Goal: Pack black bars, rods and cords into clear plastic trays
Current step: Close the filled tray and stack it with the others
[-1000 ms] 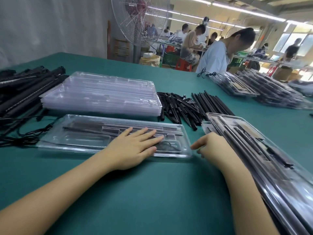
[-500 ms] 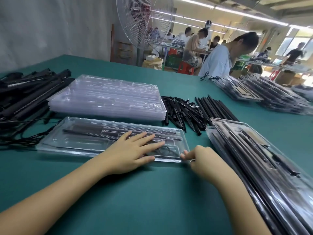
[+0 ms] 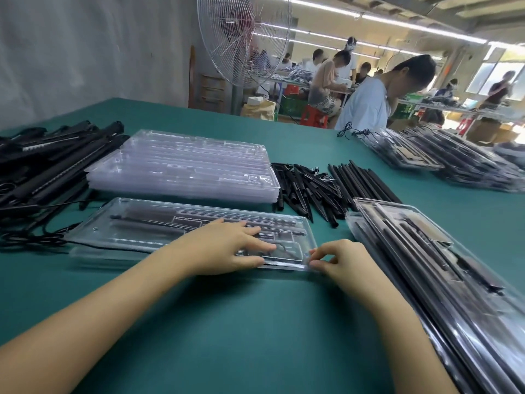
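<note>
A clear plastic tray [image 3: 119,231] lies in front of me on the green table, with black bars, rods and a coiled cord under its clear lid. My left hand [image 3: 224,245] rests flat on the lid's right half, fingers straight. My right hand [image 3: 338,260] pinches the tray's near right corner between thumb and fingertips. Behind it stands a stack of empty clear trays [image 3: 184,166]. Loose black rods [image 3: 306,189] and longer black rods [image 3: 363,180] lie to the right of that stack.
Long black bars [image 3: 48,163] and black cords [image 3: 34,234] lie at the left. A pile of packed trays [image 3: 443,268] runs along my right. More packed trays [image 3: 443,160] sit far right, near a person in a white shirt. A standing fan [image 3: 244,41] is behind the table.
My right hand slid left from the packed pile to the tray's near right corner and took hold of it. My left hand stayed flat on the lid.
</note>
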